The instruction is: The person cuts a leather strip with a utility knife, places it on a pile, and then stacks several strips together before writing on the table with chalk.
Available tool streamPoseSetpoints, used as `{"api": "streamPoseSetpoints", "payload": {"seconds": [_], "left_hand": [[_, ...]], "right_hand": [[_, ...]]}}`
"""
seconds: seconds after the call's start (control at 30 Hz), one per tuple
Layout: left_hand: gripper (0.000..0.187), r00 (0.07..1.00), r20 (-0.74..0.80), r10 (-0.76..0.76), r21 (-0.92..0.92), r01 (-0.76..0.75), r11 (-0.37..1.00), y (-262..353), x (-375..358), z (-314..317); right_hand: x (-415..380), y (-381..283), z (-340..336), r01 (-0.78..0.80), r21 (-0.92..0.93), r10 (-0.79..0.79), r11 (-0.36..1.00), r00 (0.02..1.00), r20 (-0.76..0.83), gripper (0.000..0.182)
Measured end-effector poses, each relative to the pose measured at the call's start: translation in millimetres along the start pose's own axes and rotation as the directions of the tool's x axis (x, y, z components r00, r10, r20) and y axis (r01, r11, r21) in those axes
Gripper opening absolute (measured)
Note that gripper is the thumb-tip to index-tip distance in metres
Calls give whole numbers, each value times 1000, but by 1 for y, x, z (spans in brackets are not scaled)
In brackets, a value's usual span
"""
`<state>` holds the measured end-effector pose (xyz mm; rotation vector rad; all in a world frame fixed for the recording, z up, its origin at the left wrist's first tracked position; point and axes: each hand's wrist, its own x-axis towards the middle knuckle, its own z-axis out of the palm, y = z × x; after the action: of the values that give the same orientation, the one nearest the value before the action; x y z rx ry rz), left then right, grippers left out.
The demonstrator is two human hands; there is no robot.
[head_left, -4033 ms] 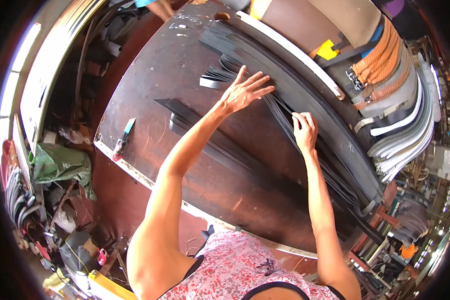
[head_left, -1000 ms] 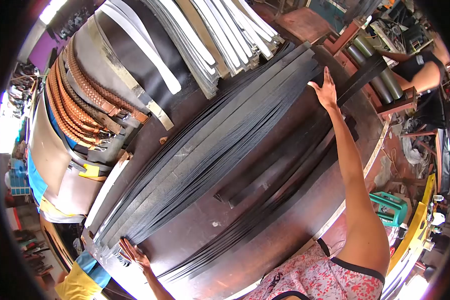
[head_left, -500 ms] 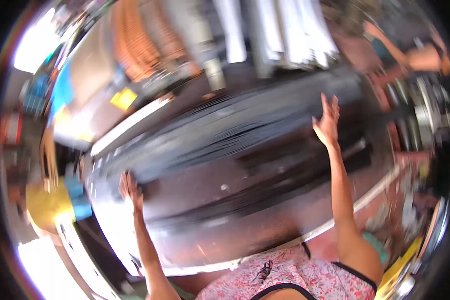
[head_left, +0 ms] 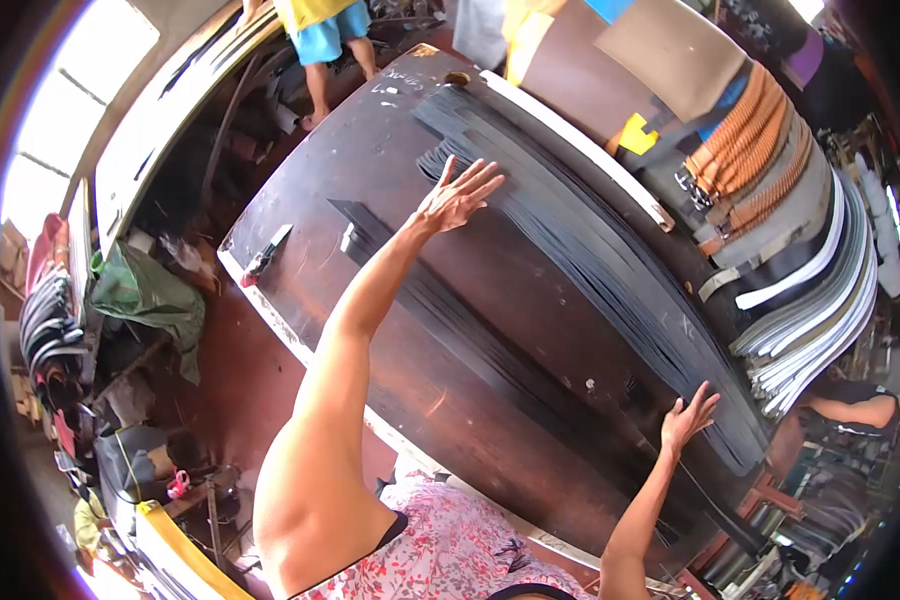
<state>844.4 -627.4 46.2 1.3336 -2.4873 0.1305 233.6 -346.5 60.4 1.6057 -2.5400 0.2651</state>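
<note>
Black strips [head_left: 590, 270]: one long bundle, flat along the far side of the counter [head_left: 310, 185]; individual strips too many to count. Judged bendy, light singly, heavy together, apt to slide, not fragile; best held near both ends, edges squared. Left hand [head_left: 460, 195]: fingers spread, grasping nothing, at the bundle's near edge. Right hand [head_left: 688, 420]: likewise splayed and empty, toward the other end. Firm contact: cannot tell. Also counted: one second bundle [head_left: 450, 315], nearer the body; one apparent knife [head_left: 267, 255].

Orange braided belts [head_left: 745, 132] lie near white strips [head_left: 836, 318], a green bag [head_left: 148, 298] well apart
</note>
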Motion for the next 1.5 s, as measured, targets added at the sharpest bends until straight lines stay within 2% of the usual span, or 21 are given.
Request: {"api": "streamPoseSetpoints", "payload": {"seconds": [0.03,0.07,0.13,0.2,0.23,0.3,0.37,0.43,0.5,0.57,0.6,0.7,0.77,0.8,0.9,1.1,1.2,1.37,1.5], "left_hand": [[66,1000,-8,8,-22,-8,1000,-2,0,-1],[66,1000,3,-1,-10,1,1000,0,3,-3],[64,999,-46,11,-51,-14,999,-2,7,3],[64,998,-65,24,-65,-28,998,-6,10,8],[61,991,-131,40,-61,-49,997,-8,9,10],[60,985,-155,76,-13,-79,997,-13,10,6],[66,977,-208,53,-45,-63,997,-21,10,6],[69,983,-174,64,-159,-92,983,-32,11,10],[71,978,-147,147,-96,-162,982,-42,11,4],[70,970,-194,145,-158,-176,972,-55,5,1],[69,976,-176,130,-140,-155,978,-66,-4,-12],[76,964,-170,-206,-261,157,952,-93,-27,-22],[77,926,-125,-356,-434,271,859,-108,-34,-6],[73,946,-88,-312,-397,254,882,-111,-36,-4],[72,929,-110,-354,-444,273,854,-103,-32,0],[67,901,-99,-423,-439,342,831,-99,-28,-4],[65,907,-121,-404,-422,321,848,-99,-29,-4],[66,925,-80,-370,-324,327,888,-96,-30,-7],[66,908,-79,-411,-362,358,861,-89,-26,-3]], "right_hand": [[-3,-21,0,-14,-18,14,1000,1000,18,87],[-7,-63,-9,65,49,-65,997,998,-8,93],[-10,-155,-23,369,197,-368,908,929,-44,84],[-11,-253,-30,564,256,-576,785,817,-33,83],[-9,-293,-18,606,262,-621,752,783,-28,83],[3,-371,1,692,287,-700,662,708,-93,78],[17,-436,24,722,221,-716,656,687,-121,78],[32,-486,41,737,152,-720,658,676,-157,78],[45,-517,50,758,66,-742,649,650,-162,77],[51,-525,50,737,-74,-740,672,669,-67,75],[53,-525,52,743,-42,-743,668,665,-71,75],[56,-519,56,749,-4,-747,662,660,-83,75],[55,-521,55,750,11,-746,662,660,-89,75],[53,-523,53,741,29,-738,671,671,-77,73],[46,-533,45,725,73,-723,685,689,-56,72],[42,-576,54,775,152,-769,614,630,-105,79],[46,-582,57,773,54,-767,632,633,-103,77],[57,-570,58,781,36,-775,624,624,-100,73],[59,-569,60,781,56,-775,622,624,-98,72]]}}
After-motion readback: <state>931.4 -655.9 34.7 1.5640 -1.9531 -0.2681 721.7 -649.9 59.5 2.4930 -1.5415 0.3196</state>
